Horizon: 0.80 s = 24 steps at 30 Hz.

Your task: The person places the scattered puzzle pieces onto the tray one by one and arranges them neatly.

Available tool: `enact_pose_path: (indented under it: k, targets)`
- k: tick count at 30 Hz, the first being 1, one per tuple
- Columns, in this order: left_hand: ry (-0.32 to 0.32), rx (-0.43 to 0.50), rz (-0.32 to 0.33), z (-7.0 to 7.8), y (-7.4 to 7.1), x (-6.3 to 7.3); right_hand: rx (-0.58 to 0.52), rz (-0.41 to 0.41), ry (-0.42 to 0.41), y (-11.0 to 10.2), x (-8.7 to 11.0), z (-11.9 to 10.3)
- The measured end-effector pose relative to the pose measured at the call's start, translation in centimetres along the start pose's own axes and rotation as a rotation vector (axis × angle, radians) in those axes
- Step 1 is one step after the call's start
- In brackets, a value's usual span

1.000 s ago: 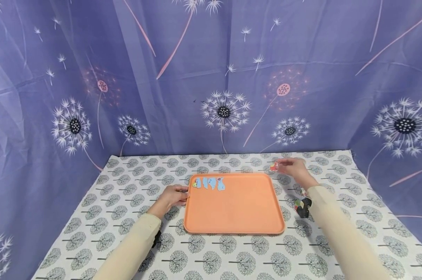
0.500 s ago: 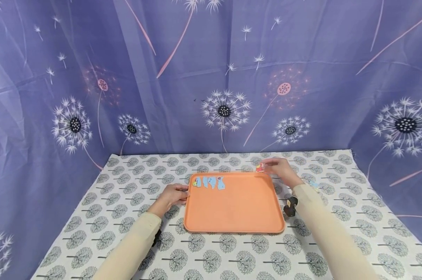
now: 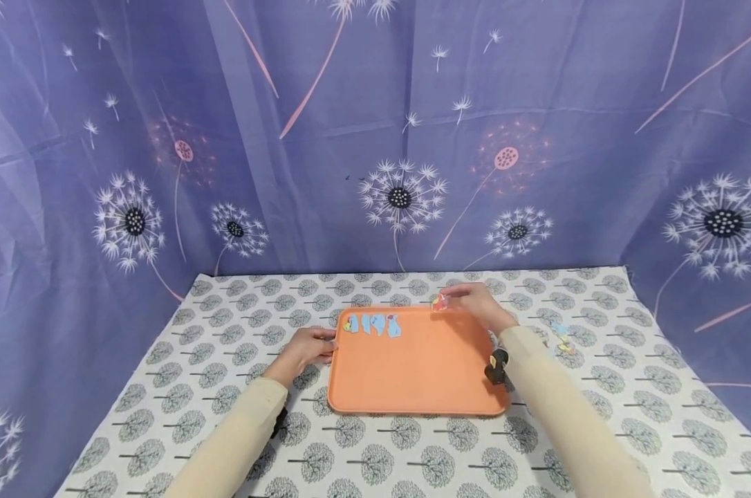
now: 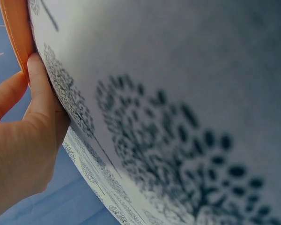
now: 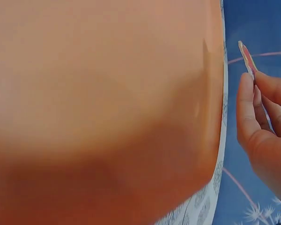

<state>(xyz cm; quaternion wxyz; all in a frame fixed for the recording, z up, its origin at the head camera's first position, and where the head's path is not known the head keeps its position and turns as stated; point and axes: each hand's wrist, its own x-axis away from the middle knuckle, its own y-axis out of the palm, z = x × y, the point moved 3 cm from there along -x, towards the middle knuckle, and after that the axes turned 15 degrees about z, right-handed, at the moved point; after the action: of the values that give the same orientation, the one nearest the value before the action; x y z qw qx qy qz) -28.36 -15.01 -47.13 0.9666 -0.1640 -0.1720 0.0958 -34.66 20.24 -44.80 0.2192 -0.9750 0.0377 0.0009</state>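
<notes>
An orange tray [image 3: 419,373] lies on the table. My left hand [image 3: 306,348] holds its left edge; in the left wrist view, thumb and finger meet at the rim. My right hand [image 3: 478,304] is over the tray's far rim, right of centre. Between its thumb and fingers it pinches a small flat red-and-yellow puzzle piece [image 3: 440,302], seen nearly edge-on and raised in the right wrist view. Several light-blue puzzle pieces [image 3: 377,324] lie in a row along the tray's far left, apart from one another.
More small blue and yellow pieces [image 3: 562,337] lie on the tree-print tablecloth [image 3: 375,460], right of the tray beside the right sleeve. A purple dandelion-print curtain [image 3: 326,173] closes off the back and sides. A black wrist camera [image 3: 495,366] hangs over the tray's right edge.
My right hand has moved left with the red-and-yellow puzzle piece, from beyond the tray's far right corner to over its far rim. The left hand and the blue row have stayed put.
</notes>
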Motion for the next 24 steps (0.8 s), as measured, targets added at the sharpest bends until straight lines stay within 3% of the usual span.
enact_pose_path:
  k: [9, 13, 17, 24]
  targets:
    - [0.009, 0.018, -0.007, 0.1, 0.1, 0.2, -0.06, -0.104, -0.051, 1.9, 0.2, -0.3]
    - [0.011, 0.013, -0.007, 0.1, 0.1, 0.2, -0.079, -0.158, -0.046, 2.7, 0.9, -1.5]
    - [0.004, 0.011, -0.005, 0.1, 0.1, 0.2, -0.078, -0.15, -0.04, 3.5, 1.2, -2.3]
    - [0.005, 0.006, 0.0, 0.1, 0.1, 0.2, -0.1, -0.173, -0.043, 5.0, 0.4, -1.0]
